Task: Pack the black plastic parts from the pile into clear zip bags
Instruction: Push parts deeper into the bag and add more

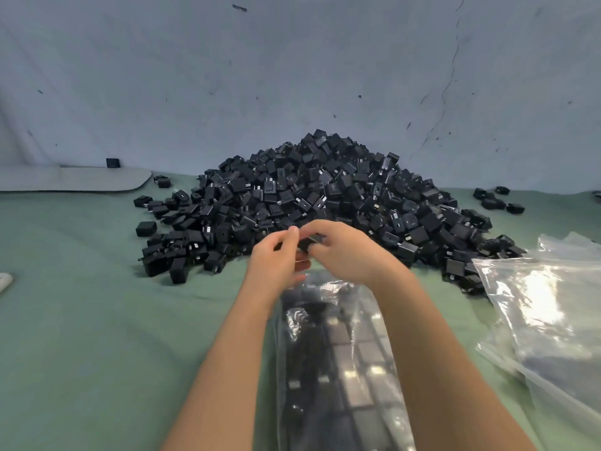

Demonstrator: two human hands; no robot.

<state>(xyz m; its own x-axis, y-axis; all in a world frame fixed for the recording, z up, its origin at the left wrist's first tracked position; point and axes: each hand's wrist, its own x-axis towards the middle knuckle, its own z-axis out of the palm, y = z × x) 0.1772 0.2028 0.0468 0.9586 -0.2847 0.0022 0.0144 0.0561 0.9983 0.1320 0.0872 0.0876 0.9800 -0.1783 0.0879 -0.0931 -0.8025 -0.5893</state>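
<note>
A big pile of black plastic parts lies on the green cloth against the wall. In front of it both hands meet over the mouth of a clear zip bag that holds rows of black parts. My right hand grips a black part between thumb and fingers. My left hand pinches at the same part or the bag's top edge; which one is hidden by the fingers.
A stack of empty clear zip bags lies at the right, overlapping the pile's edge. Stray black parts sit at the far right and left of the pile. A pale flat pad lies at the back left.
</note>
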